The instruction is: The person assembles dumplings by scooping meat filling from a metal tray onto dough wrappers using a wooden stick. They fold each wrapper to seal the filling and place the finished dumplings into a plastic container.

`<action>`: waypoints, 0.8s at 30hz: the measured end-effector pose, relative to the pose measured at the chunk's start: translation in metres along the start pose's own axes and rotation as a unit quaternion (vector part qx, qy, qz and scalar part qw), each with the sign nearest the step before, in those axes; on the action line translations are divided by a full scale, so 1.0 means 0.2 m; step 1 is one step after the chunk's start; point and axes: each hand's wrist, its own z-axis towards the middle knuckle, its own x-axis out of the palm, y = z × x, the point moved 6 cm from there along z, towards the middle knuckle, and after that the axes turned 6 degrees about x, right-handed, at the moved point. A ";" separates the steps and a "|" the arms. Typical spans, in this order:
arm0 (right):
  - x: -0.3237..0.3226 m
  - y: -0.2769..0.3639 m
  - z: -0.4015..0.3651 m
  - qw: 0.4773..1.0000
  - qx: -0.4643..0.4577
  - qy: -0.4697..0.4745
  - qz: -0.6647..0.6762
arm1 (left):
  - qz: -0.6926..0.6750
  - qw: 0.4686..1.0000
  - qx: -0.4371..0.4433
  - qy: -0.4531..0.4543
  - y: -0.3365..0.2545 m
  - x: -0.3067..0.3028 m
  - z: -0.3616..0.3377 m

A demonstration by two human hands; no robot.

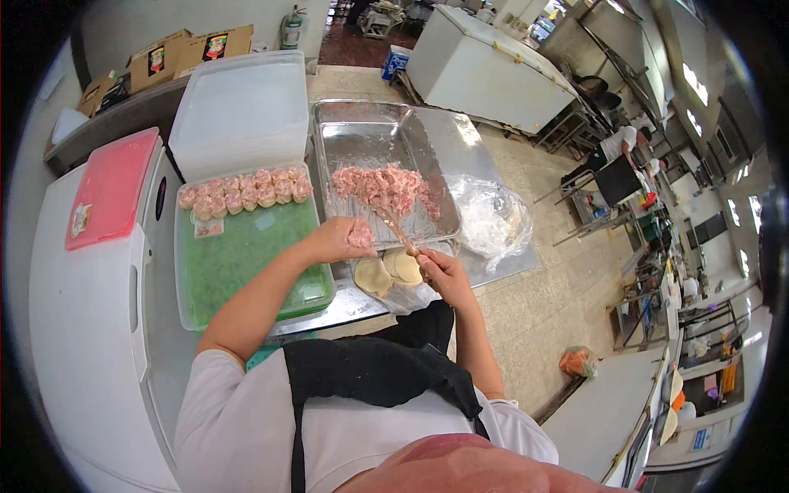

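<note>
My left hand [335,240] is closed round a dumpling [360,236] topped with pink ground meat, just over the near edge of the metal tray [427,148]. In my right hand [445,275] is a narrow brown spatula [399,232], its far end touching the ground meat [386,189] piled in the tray. Below both hands lie round pale dumpling wrappers [401,267] on a plastic bag. To the left, rows of open-topped filled dumplings [244,191] sit along the far side of a green-bottomed plastic container [255,255].
Stacked clear plastic lids [241,103] stand behind the container. A white freezer [90,287] with a red lid [113,189] on it borders the left. A crumpled plastic bag [491,220] lies right of the tray. Another person [612,148] bends over at the far right.
</note>
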 end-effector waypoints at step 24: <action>0.10 0.01 0.05 0.998 -0.011 0.055 -0.029 | 0.013 0.996 -0.086 -0.012 0.03 0.00 -0.04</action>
